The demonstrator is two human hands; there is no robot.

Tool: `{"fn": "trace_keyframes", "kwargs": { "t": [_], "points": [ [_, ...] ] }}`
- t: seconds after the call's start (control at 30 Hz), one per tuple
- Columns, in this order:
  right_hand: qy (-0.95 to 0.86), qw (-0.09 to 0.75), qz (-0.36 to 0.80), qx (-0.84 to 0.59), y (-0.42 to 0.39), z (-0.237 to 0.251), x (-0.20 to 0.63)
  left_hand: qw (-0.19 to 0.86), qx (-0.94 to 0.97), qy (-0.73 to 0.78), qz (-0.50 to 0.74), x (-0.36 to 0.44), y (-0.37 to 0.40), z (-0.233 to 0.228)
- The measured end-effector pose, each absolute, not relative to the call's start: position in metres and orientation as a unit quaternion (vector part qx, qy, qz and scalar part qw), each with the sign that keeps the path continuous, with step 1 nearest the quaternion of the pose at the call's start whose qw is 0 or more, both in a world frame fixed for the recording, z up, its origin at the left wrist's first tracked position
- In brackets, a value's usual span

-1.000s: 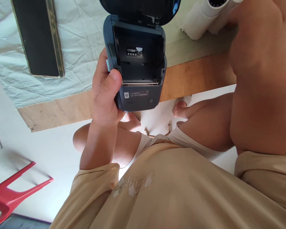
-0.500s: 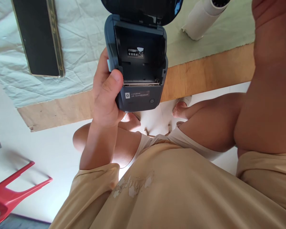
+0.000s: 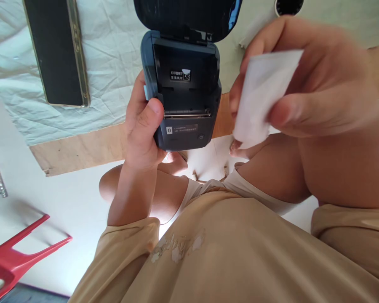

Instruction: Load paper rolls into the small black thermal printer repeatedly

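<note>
My left hand grips a dark blue portable label printer by its left side, thumb over the front edge. The printer's black lid is swung up, and its paper bay shows a small printed sticker and no roll inside. To the right, my right hand pinches a white piece of paper between thumb and fingers, apart from the printer. Motion blurs this paper, and I cannot tell whether it is folded or rolled. A white cylinder with a dark round end is partly hidden behind my right hand.
A black phone in a clear case lies on the pale green cloth at left. The table's bare wooden edge runs below. A red plastic stool is on the floor at lower left. My legs are under the table edge.
My right hand has come down from the upper right edge, bringing the white paper into view beside the printer. The left hand still holds the printer, which sits slightly lower in view.
</note>
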State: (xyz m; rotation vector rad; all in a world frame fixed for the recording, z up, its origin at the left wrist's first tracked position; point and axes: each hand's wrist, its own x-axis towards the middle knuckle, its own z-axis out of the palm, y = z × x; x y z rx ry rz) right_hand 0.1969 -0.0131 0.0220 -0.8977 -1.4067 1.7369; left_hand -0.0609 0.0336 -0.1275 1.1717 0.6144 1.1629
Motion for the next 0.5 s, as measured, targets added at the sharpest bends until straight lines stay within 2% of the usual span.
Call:
{"fn": "trace_keyframes", "kwargs": {
  "t": [0.3,0.5],
  "points": [
    [-0.553,0.258,0.738,-0.288,-0.013,0.01,0.192,0.622,0.494,0.27,0.545,-0.05,0.013,-0.098],
    [-0.529,0.198,0.773,-0.29,-0.011,0.007,0.194,0.622,0.498,0.26,0.546,-0.052,0.016,-0.101]
  ]
}}
